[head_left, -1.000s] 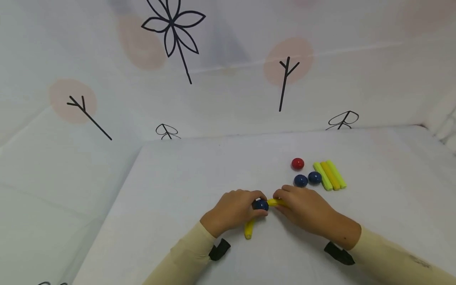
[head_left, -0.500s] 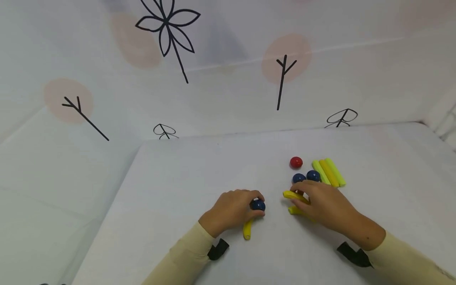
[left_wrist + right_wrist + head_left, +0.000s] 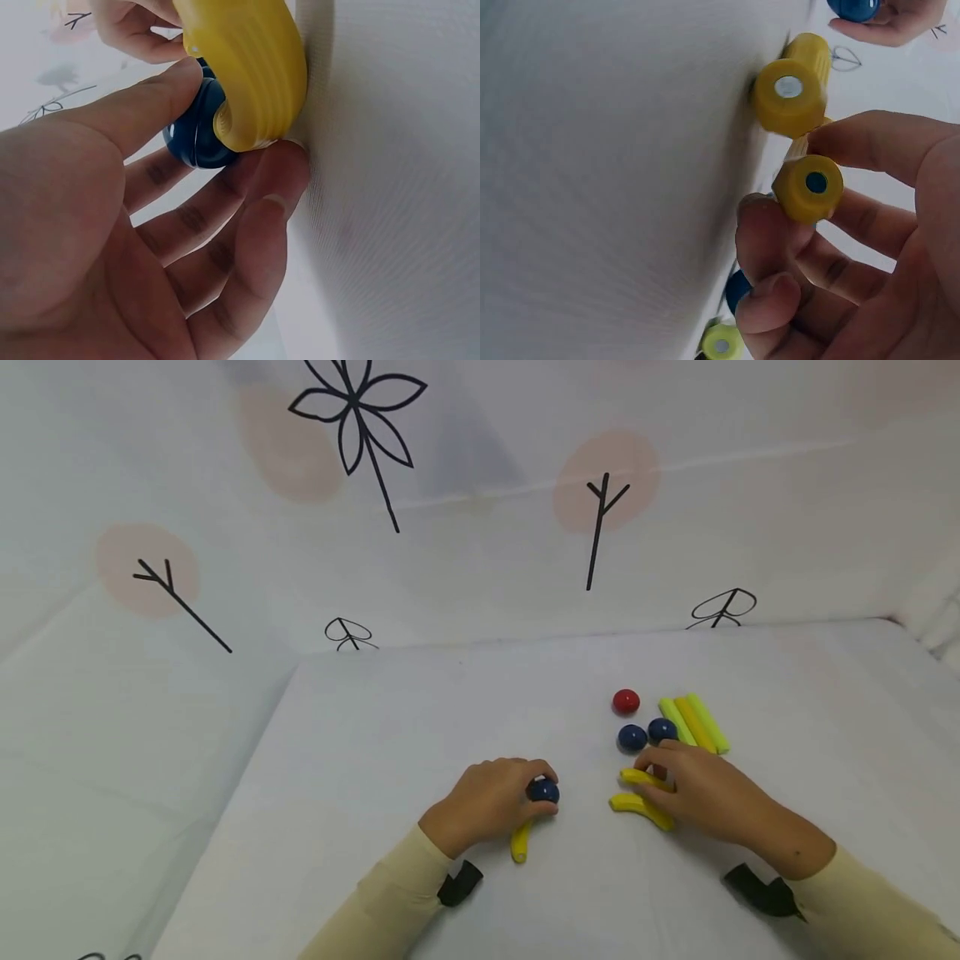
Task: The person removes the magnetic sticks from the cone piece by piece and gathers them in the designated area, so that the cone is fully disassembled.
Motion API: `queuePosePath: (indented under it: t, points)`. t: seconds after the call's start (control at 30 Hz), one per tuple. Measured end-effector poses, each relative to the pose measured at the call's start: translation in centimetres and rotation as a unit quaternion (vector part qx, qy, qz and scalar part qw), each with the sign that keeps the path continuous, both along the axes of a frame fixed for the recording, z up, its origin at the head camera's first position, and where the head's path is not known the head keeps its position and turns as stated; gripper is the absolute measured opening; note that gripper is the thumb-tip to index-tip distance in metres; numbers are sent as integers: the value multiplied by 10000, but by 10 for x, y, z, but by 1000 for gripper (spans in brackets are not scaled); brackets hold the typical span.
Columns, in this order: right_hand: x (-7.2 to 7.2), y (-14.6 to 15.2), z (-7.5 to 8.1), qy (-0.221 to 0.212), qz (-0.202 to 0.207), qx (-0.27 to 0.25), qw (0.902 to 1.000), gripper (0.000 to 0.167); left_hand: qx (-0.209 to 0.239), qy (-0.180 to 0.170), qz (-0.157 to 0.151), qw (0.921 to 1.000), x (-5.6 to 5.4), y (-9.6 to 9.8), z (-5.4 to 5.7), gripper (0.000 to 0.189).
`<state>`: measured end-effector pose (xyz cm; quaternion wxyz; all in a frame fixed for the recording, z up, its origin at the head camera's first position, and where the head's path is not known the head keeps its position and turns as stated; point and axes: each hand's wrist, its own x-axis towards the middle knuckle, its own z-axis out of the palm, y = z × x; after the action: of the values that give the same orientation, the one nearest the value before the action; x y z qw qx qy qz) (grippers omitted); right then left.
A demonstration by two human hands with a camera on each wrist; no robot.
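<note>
In the head view, my left hand point(image 3: 491, 795) grips a dark blue ball point(image 3: 543, 791) between thumb and fingers. A curved yellow rod point(image 3: 521, 843) sticks out below that hand; the left wrist view shows its end against the ball. My right hand point(image 3: 705, 785) pinches another curved yellow rod point(image 3: 641, 775) between thumb and fingertips. Beside it, nearer to me, lies one more curved yellow rod point(image 3: 643, 808) on the white surface. In the right wrist view the held rod point(image 3: 810, 191) shows a round inset in its end. Its far part is hidden by fingers.
Just beyond my right hand sit two dark blue balls point(image 3: 632, 737), with a red ball point(image 3: 626, 702) behind them. To their right, straight rods point(image 3: 693, 724), lime and yellow, lie side by side. A patterned cloth wall point(image 3: 480, 568) rises behind the white surface.
My right hand has moved right, drawing its curved yellow rod away from the blue ball to beside the other curved rod. My left hand keeps its hold in nearly the same place.
</note>
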<state>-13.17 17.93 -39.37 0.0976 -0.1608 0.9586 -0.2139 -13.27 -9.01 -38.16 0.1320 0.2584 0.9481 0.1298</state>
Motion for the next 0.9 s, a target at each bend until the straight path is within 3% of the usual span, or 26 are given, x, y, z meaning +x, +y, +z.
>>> queuePosePath:
  t: [0.27,0.9]
  points:
    - [-4,3,-3,-183,144,-2,9997,21,52,-56,36,10000,0,1,1,37]
    - [-1,4,-2,-144,266,47,9995,20,45,57,-47,10000,2,1,0,39]
